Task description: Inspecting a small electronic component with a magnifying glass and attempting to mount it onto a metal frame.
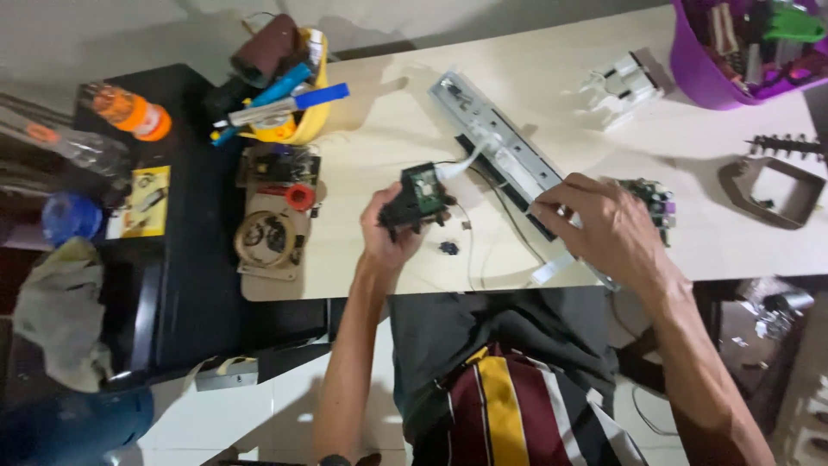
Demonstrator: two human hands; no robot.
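Between left thumb and fingers: small black module (415, 202) with a greenish board face, gripped firmly by left hand (390, 231) — lifted just clear of the pale table (379, 129). Still tethered by a white ribbon cable (457, 164) running up and right from the fingertips to the long grey metal rail assembly (496, 142). Right hand (604, 229) laid flat on the near end of that rail, fingers spread and pressing down, not wrapped around anything.

Judged partway: module freed from its seat on the rail, cable not yet unplugged; small dark part (448, 248) loose on the table just below the left fingers, thin wires beside it. Green circuit board (654, 200) lying just past the right knuckles.

Hard to read — cable connector end hidden behind the module; rail's near end covered by the right palm; purple tub (690, 69) of parts cut off at frame edge; yellow container (304, 121) of tools well beyond the left fingers, contents jumbled.
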